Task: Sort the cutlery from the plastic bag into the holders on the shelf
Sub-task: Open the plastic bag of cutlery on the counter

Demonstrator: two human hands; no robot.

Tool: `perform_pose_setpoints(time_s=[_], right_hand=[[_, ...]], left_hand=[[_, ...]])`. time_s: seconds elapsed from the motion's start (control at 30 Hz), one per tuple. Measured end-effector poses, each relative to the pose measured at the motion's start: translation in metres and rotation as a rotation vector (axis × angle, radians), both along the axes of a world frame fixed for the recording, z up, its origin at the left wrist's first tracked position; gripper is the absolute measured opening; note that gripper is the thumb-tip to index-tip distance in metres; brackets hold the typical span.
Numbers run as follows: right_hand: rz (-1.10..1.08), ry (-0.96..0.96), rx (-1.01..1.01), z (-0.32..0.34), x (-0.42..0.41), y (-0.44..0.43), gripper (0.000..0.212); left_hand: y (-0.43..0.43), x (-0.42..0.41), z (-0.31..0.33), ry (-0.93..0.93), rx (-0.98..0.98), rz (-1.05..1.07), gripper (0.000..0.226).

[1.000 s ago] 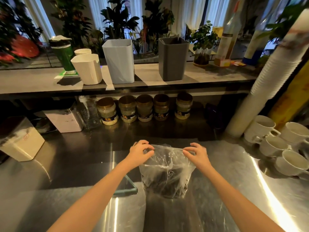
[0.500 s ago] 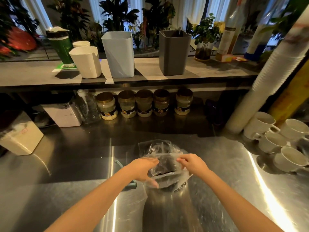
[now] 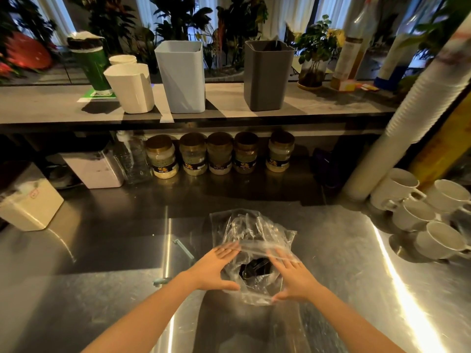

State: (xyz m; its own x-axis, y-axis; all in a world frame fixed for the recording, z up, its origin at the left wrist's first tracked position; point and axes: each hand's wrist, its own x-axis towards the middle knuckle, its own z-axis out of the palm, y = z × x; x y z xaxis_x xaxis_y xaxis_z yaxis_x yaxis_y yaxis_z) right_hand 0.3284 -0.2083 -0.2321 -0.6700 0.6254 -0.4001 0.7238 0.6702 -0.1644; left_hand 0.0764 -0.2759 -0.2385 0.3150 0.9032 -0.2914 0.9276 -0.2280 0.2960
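A clear plastic bag [image 3: 251,233] lies on the steel counter [image 3: 344,263] with its mouth spread wide toward me. Black cutlery [image 3: 256,269] shows through the opening. My left hand [image 3: 215,270] presses the bag's left edge with straight fingers. My right hand [image 3: 293,277] holds the right edge apart, fingers straight and thumb stretched out. On the shelf [image 3: 51,108] above stand three holders: a white one [image 3: 131,87], a light blue one [image 3: 182,75] and a dark grey one [image 3: 266,75].
Several jars [image 3: 219,154] line up under the shelf, beside a clear bottle [image 3: 133,159] and white boxes [image 3: 30,202]. White cups [image 3: 418,212] cluster at the right by a tall stack of paper cups [image 3: 413,113]. A green cup [image 3: 93,64] and plants stand behind the holders.
The bag stood upright with both hands pinching its top; it now lies flat, and both hands have moved nearer to me and spread its mouth open.
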Motion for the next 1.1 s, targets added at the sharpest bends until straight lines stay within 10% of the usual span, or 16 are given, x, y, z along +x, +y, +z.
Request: perform_pose_setpoints(time_s=[0.5, 0.7, 0.9, 1.1], right_hand=[[-0.073, 0.096, 0.016, -0.011, -0.014, 0.012, 0.127], [-0.114, 0.125, -0.282, -0.002, -0.025, 0.025, 0.115], [-0.322, 0.479, -0.684, 0.065, 0.003, 0.048, 0.029], [-0.501, 0.706, -0.405, 0.104, -0.005, 0.041, 0.016]], left_hand=[[0.008, 0.008, -0.019, 0.122, 0.166, 0.159, 0.131], [0.019, 0.01, -0.005, 0.04, -0.077, 0.218, 0.135], [0.026, -0.013, 0.048, -0.41, -0.32, 0.303, 0.08], [0.026, 0.006, 0.078, -0.589, -0.07, 0.478, 0.027]])
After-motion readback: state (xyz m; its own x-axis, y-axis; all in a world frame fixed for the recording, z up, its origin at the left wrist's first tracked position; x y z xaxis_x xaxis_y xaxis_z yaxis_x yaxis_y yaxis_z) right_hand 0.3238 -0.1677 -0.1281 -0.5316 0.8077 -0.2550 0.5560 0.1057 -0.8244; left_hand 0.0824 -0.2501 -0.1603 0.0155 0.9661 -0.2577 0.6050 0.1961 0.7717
